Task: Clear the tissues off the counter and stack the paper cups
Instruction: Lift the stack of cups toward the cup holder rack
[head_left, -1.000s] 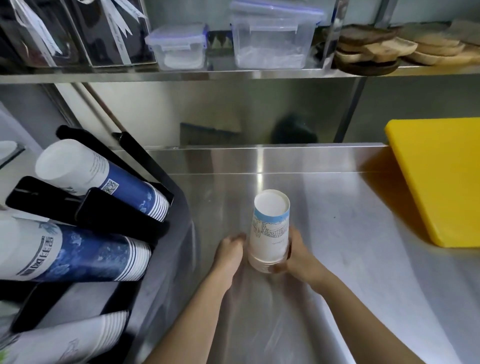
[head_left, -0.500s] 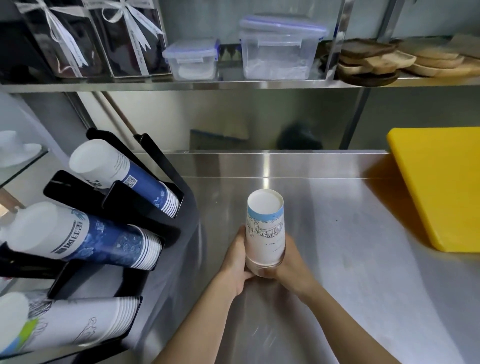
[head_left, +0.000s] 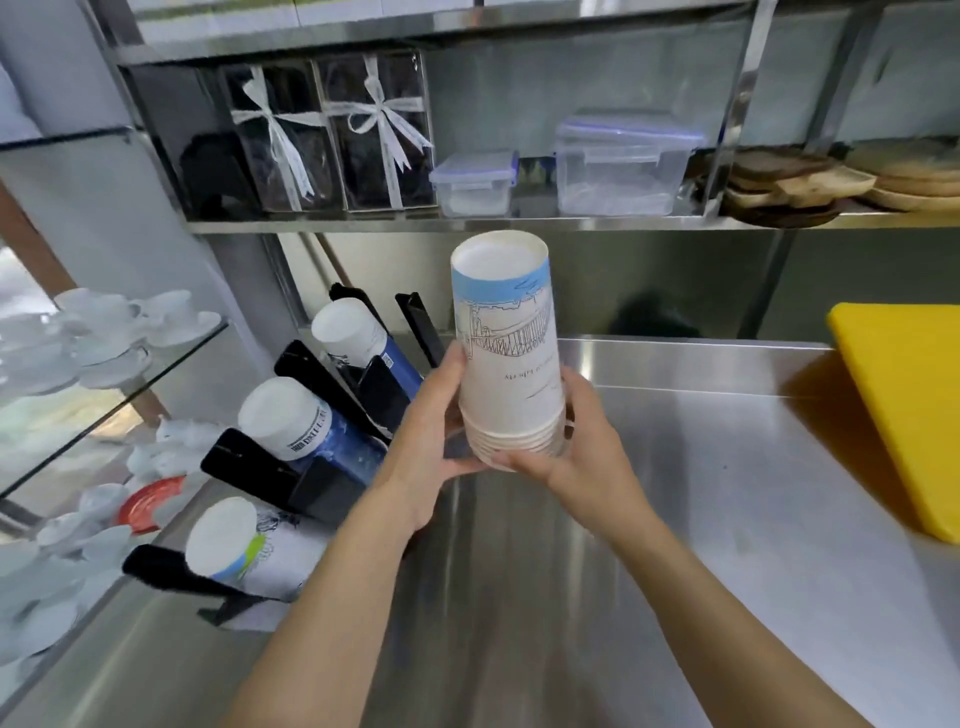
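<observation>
A stack of paper cups, upside down, white with a blue band and a line drawing, is held in the air above the steel counter. My left hand grips its left side near the rims. My right hand cups the rims from below and from the right. Several nested rims show at the bottom of the stack. No tissues are in view.
A black cup rack at the left holds three rows of lying cup stacks. A yellow cutting board lies at the right edge. The shelf above carries plastic boxes, ribboned packs and wooden plates. White cups sit on a glass shelf far left.
Both hands have lifted the cup stack off the counter and raised it. The view has tilted up and shifted left, showing more of the rack and shelves.
</observation>
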